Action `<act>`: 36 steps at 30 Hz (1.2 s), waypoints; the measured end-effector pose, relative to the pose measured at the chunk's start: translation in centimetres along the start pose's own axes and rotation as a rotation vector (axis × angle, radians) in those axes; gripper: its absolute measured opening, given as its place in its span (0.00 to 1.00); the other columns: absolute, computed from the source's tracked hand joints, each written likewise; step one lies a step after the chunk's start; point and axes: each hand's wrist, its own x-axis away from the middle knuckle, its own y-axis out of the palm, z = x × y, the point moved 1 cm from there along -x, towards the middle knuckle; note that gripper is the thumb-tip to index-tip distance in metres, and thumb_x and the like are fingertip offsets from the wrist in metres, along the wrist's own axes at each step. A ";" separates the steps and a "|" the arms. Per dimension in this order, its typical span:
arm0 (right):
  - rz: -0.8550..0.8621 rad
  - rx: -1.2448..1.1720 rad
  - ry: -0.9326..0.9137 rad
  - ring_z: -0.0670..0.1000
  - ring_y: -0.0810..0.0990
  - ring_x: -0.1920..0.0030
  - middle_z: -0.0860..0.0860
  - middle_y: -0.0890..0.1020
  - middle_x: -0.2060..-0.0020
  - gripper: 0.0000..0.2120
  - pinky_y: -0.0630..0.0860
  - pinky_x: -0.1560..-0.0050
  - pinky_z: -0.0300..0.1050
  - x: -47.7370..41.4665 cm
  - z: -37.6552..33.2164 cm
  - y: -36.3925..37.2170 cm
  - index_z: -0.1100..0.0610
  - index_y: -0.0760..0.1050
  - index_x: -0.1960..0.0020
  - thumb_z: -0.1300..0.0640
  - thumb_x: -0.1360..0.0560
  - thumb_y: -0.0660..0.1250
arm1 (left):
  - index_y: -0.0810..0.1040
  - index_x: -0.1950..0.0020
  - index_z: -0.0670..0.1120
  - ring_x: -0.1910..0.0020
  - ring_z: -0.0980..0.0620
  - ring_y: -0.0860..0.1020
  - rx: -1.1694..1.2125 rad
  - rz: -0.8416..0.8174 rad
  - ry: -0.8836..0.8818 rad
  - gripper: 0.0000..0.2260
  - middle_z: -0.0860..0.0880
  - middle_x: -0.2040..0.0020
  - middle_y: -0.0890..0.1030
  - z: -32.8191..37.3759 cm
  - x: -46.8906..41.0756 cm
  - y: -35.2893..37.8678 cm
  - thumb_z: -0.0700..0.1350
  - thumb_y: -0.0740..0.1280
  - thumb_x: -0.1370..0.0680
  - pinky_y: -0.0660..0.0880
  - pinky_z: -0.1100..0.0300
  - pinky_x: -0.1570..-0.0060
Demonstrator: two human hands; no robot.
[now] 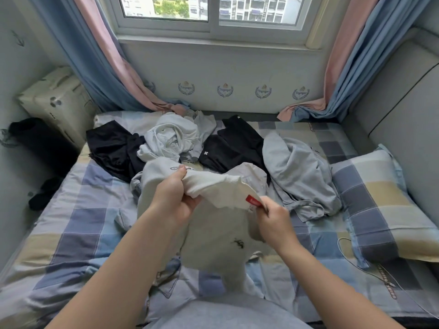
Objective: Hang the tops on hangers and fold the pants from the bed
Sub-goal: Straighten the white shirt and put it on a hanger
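Both hands grasp a white top above the bed — left hand bunching cloth, right hand pinching its edge.

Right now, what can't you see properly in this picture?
All in the head view:
Red label on the white top: writing too small and blurred to read.
Left black garment and right black garment: too crumpled to tell tops from pants.
Dark heap beside the bed: lost in shadow.
White top's lower end: hidden behind the person's grey clothing at the bottom edge.
Hangers: none shows.
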 end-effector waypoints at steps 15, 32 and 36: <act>0.000 -0.131 -0.163 0.42 0.71 0.73 0.43 0.77 0.71 0.16 0.66 0.70 0.33 -1.7 -5.5 -4.8 0.51 0.80 0.52 0.70 0.24 0.61 | 0.75 0.35 0.52 0.40 0.52 0.76 -1.049 -0.225 0.217 0.26 0.50 0.36 0.76 -4.8 -0.8 -2.7 0.56 0.78 0.30 0.77 0.56 0.44; -0.147 0.588 0.082 0.54 0.75 0.49 0.47 0.72 0.54 0.11 0.64 0.62 0.43 -0.3 3.4 -2.7 0.50 0.78 0.50 0.64 0.25 0.63 | 0.71 0.66 0.51 0.57 0.45 0.75 -1.772 -0.180 0.502 0.13 0.49 0.62 0.76 -4.8 -4.6 -6.0 0.33 0.62 0.29 0.71 0.55 0.62; -0.107 0.578 0.314 0.59 0.75 0.49 0.50 0.74 0.55 0.12 0.67 0.58 0.47 3.5 7.5 -2.0 0.55 0.77 0.53 0.68 0.27 0.60 | 0.72 0.66 0.51 0.60 0.47 0.73 -1.784 -0.229 0.494 0.14 0.51 0.63 0.75 -4.7 -6.0 -6.4 0.32 0.59 0.30 0.66 0.57 0.65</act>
